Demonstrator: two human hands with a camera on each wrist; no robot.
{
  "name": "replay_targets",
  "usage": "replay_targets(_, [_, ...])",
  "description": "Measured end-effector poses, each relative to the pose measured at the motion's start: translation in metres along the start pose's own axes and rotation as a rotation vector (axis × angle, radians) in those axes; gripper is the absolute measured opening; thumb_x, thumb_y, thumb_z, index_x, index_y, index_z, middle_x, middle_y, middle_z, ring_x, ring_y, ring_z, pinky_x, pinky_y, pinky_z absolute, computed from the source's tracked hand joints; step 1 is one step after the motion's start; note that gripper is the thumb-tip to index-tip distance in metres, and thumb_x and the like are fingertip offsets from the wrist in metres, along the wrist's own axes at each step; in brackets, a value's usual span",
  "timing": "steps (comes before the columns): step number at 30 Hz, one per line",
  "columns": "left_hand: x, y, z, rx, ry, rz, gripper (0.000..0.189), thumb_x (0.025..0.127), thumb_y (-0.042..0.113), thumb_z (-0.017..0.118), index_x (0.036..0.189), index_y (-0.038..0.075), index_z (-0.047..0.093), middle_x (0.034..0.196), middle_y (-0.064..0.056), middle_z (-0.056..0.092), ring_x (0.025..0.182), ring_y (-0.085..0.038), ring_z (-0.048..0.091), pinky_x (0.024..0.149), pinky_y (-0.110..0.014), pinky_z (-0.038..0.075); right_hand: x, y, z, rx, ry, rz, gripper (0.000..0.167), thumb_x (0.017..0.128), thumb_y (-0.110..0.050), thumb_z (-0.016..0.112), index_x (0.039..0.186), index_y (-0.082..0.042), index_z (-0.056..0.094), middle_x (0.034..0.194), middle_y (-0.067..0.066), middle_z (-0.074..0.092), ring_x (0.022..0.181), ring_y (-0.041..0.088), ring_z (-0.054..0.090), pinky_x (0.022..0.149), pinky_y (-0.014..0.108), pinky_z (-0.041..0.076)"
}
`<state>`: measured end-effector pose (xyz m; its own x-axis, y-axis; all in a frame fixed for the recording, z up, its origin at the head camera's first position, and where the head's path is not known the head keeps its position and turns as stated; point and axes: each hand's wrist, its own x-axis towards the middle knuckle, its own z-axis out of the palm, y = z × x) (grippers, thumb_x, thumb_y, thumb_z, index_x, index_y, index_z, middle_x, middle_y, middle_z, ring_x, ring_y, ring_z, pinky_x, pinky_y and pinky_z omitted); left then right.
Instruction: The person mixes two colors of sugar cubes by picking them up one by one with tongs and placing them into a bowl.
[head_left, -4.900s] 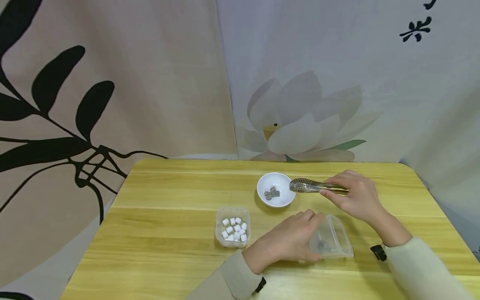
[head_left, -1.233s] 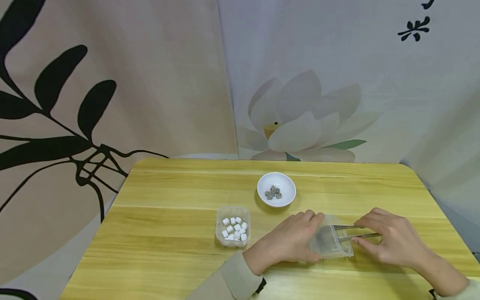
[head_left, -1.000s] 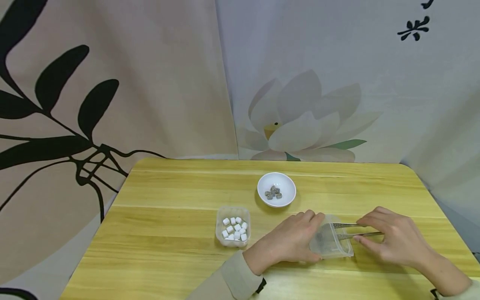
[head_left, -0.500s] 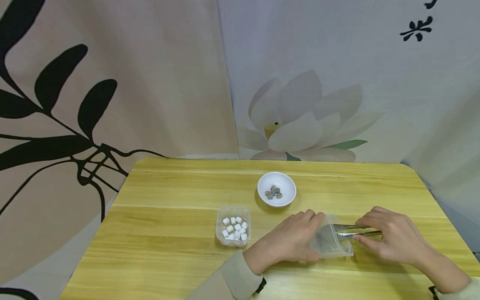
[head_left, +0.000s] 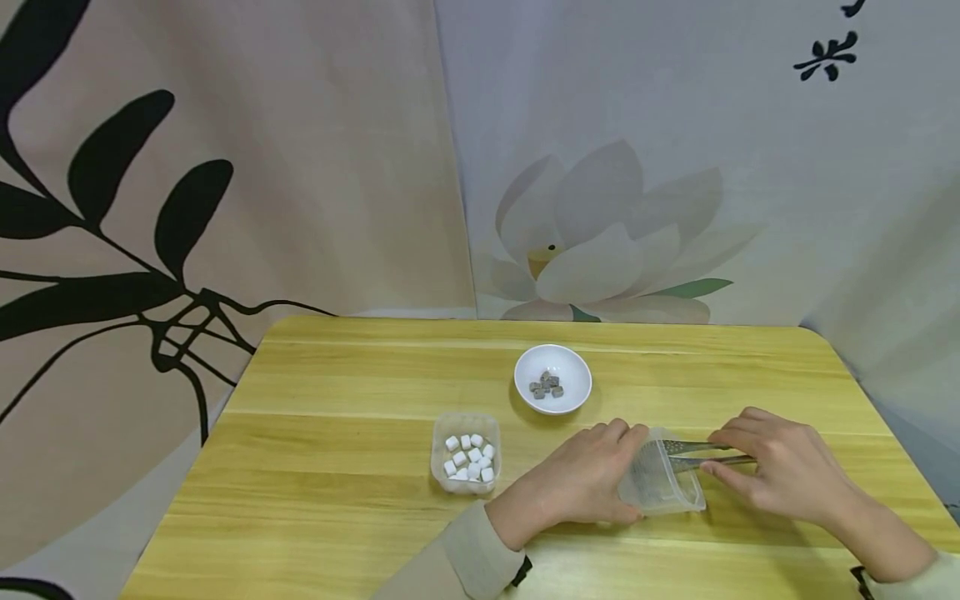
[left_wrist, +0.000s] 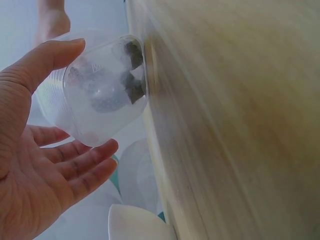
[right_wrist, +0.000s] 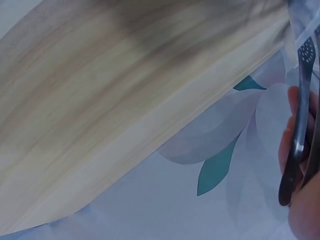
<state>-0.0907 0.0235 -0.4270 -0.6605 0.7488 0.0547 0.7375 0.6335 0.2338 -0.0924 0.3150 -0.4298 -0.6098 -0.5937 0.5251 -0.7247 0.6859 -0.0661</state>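
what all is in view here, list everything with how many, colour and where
table: one, yellow wood, under everything
backdrop: beige and pale cloth, behind table
printed leaves: several, black, backdrop's left
printed flower: one, pale, backdrop above bowl
bowl: one, white, far side of table
grey cubes: about six, in bowl
upright tub: one, clear, left of left hand
white cubes: roughly a dozen, in upright tub
tipped tub: one, clear, on its side
dark chunks: at least two, dark grey, in tipped tub
tongs: one, silver, tips in tipped tub
sleeves: two, pale, near edge of view
left hand: one, bare, gripping tipped tub
right hand: one, bare, holding tongs
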Motion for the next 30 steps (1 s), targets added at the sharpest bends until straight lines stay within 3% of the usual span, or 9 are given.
replay_targets(5, [0.0, 0.0, 0.0, 0.003, -0.005, 0.001, 0.091, 0.077, 0.055, 0.089, 0.146, 0.014, 0.046, 0.116, 0.005, 0.055, 0.097, -0.005, 0.053, 0.082, -0.018, 0.046, 0.003, -0.003, 0.003, -0.021, 0.007, -0.036, 0.053, 0.1, -0.065, 0.056, 0.083, -0.02, 0.078, 0.079, -0.01, 0.071, 0.066, 0.005, 0.059, 0.05, 0.02, 0.046])
replay_targets(9, [0.0, 0.0, 0.001, -0.003, -0.012, 0.002, 0.091, 0.078, 0.054, 0.088, 0.147, 0.014, 0.045, 0.116, 0.005, 0.054, 0.097, -0.005, 0.052, 0.081, -0.017, 0.045, 0.003, -0.005, 0.006, -0.011, 0.024, -0.053, 0.058, 0.104, -0.064, 0.049, 0.082, -0.019, 0.078, 0.078, -0.01, 0.07, 0.066, 0.005, 0.057, 0.049, 0.019, 0.045])
replay_targets(14, [0.0, 0.0, 0.0, -0.006, -0.02, 0.005, 0.091, 0.078, 0.054, 0.088, 0.148, 0.014, 0.045, 0.117, 0.005, 0.054, 0.097, -0.005, 0.052, 0.082, -0.017, 0.045, 0.001, -0.004, 0.005, 0.01, 0.062, -0.038, 0.057, 0.103, -0.064, 0.051, 0.081, -0.019, 0.078, 0.079, -0.011, 0.071, 0.067, 0.007, 0.061, 0.052, 0.02, 0.048])
replay_targets(21, [0.0, -0.001, 0.0, -0.003, -0.014, 0.006, 0.09, 0.078, 0.053, 0.088, 0.146, 0.013, 0.046, 0.115, 0.004, 0.054, 0.095, -0.005, 0.051, 0.079, -0.017, 0.044, -0.003, 0.001, -0.002, 0.059, 0.097, 0.024, 0.046, 0.096, -0.063, 0.066, 0.085, -0.02, 0.078, 0.08, -0.01, 0.071, 0.064, 0.006, 0.062, 0.051, 0.019, 0.046])
replay_targets(27, [-0.001, -0.001, -0.001, -0.015, -0.013, 0.006, 0.088, 0.077, 0.051, 0.089, 0.144, 0.013, 0.046, 0.114, 0.004, 0.054, 0.094, -0.005, 0.051, 0.078, -0.017, 0.044, -0.009, 0.003, -0.011, 0.061, 0.142, 0.095, 0.051, 0.096, -0.07, 0.059, 0.084, -0.023, 0.077, 0.079, -0.012, 0.069, 0.063, 0.0, 0.057, 0.049, 0.017, 0.041])
replay_targets(30, [-0.001, -0.001, -0.001, -0.021, -0.019, 0.003, 0.09, 0.078, 0.052, 0.089, 0.146, 0.012, 0.046, 0.116, 0.004, 0.055, 0.095, -0.006, 0.052, 0.079, -0.017, 0.045, -0.013, 0.004, -0.018, 0.064, 0.137, 0.144, 0.046, 0.094, -0.07, 0.062, 0.085, -0.027, 0.076, 0.08, -0.013, 0.069, 0.066, -0.002, 0.057, 0.051, 0.016, 0.041])
